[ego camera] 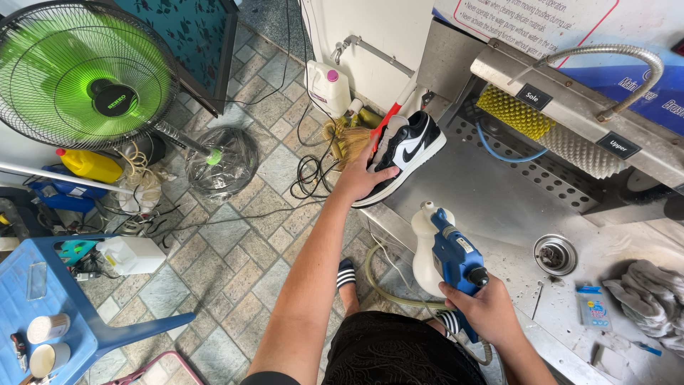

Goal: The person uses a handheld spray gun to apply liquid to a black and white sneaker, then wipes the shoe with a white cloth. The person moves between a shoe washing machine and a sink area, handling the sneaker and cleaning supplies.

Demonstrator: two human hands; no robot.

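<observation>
A steel wash bench [499,207] stands over a tiled floor. The left hand [360,178] has its fingers clamped on a black-and-white sneaker [406,150], held up sideways. The right hand [488,310] grips a blue sprayer [452,249], its nozzle just short of the shoe. No foam or wetness shows on the shoe; the bench's brushes [548,132] lie beyond the fingers, untouched.

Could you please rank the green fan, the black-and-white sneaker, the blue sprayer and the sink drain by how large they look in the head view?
1. Green fan, clearly the largest.
2. Black-and-white sneaker, in the left hand.
3. Blue sprayer, in the right hand; it sits nearer the camera, so second and third are uncertain.
4. Sink drain, smallest.
</observation>
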